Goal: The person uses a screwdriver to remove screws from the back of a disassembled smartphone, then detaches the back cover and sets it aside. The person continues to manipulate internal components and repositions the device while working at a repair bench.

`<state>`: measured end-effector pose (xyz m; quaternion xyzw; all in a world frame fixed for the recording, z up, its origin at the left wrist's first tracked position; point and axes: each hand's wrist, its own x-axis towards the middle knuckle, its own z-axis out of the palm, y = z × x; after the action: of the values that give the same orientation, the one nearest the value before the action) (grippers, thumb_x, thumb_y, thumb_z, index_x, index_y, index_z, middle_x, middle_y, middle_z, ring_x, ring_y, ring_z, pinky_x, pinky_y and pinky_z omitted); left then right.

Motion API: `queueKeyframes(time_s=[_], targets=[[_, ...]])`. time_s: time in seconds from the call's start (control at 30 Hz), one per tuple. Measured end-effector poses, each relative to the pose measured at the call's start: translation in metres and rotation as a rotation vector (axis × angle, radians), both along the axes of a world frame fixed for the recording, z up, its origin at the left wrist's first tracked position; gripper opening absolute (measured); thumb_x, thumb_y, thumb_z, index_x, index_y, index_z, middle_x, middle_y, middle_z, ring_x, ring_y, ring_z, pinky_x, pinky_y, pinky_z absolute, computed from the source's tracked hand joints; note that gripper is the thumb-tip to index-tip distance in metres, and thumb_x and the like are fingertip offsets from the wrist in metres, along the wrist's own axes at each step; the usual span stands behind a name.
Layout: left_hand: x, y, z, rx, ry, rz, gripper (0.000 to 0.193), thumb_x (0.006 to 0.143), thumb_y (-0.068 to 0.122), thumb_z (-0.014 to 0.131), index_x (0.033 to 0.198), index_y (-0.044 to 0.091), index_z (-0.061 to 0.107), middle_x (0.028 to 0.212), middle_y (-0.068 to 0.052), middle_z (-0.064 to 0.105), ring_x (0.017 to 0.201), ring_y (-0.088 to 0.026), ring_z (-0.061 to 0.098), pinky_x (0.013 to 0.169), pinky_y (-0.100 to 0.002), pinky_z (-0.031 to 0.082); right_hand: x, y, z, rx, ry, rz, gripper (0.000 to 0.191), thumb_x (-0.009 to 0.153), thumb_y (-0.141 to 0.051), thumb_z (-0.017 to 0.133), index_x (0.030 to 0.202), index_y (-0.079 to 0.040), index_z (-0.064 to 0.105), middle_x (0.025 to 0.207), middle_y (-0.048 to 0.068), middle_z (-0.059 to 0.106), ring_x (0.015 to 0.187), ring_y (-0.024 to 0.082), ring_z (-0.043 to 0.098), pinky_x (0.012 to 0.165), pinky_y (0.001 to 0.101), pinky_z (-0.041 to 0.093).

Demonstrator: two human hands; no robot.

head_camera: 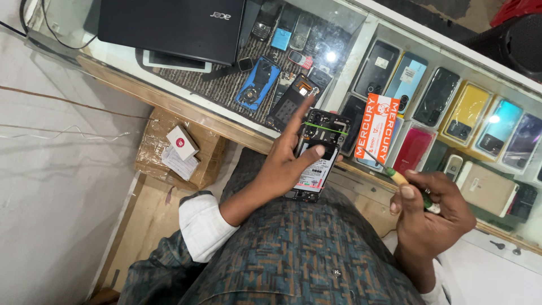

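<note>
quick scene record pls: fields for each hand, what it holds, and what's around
left hand: holds opened phone, back cover off, thumb on its battery
right hand: grip closed on screwdriver, tip toward phone
counter: glass display case with rows of phones inside
on counter: closed black laptop, orange card
below: cardboard box with white packet on top
</note>
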<state>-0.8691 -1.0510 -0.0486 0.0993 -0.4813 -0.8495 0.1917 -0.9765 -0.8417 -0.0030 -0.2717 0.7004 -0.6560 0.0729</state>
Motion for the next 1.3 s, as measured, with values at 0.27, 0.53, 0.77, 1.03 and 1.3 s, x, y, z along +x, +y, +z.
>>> queueKeyframes(time_s=[0.27,0.53,0.77,1.03,1.3], targets=[[-0.003,0.004,-0.007,0.026,-0.087,-0.020,0.040,0.114,0.020,0.051,0.147,-0.001,0.054,0.110,-0.006,0.074,0.094,-0.009,0.071,0.082,-0.025,0.058,0.008,-0.015,0.009,0.096,-0.015,0.020,0.017,0.099,0.003,0.074,0.112,0.006,0.063,0.094,0.011,0.065,0.071,0.009,0.066,0.060,0.0200,0.053],[0.004,0.002,0.021,-0.519,-0.374,0.096,0.025,0.108,0.017,0.057,0.124,0.001,0.066,0.066,-0.013,0.061,0.063,-0.006,0.047,0.054,-0.030,0.043,0.008,-0.021,0.022,0.382,0.496,0.048,0.017,0.096,0.000,0.086,0.106,0.003,0.072,0.094,0.013,0.070,0.083,0.017,0.070,0.071,0.0243,0.051],[0.005,0.001,0.041,-0.449,-0.364,0.059,0.022,0.107,0.018,0.054,0.119,0.002,0.059,0.064,-0.013,0.063,0.053,-0.010,0.062,0.051,-0.034,0.047,0.011,-0.024,0.025,0.398,0.506,0.038,0.021,0.093,0.001,0.087,0.109,0.002,0.074,0.092,0.014,0.070,0.079,0.018,0.070,0.067,0.0243,0.050],[0.009,0.007,0.038,-0.586,-0.280,0.124,0.022,0.110,0.018,0.055,0.124,0.001,0.059,0.070,-0.015,0.060,0.054,-0.021,0.051,0.056,-0.035,0.047,0.015,-0.021,0.023,0.389,0.506,0.047,0.019,0.094,0.001,0.087,0.106,0.003,0.073,0.094,0.013,0.071,0.083,0.018,0.071,0.072,0.0245,0.052],[0.011,0.008,0.038,-0.575,-0.310,0.101,0.027,0.108,0.017,0.055,0.130,0.003,0.058,0.066,-0.015,0.058,0.052,-0.019,0.054,0.054,-0.036,0.046,0.019,-0.024,0.026,0.403,0.480,0.026,0.020,0.092,0.001,0.086,0.107,0.002,0.073,0.093,0.013,0.071,0.081,0.018,0.071,0.069,0.0240,0.051]])
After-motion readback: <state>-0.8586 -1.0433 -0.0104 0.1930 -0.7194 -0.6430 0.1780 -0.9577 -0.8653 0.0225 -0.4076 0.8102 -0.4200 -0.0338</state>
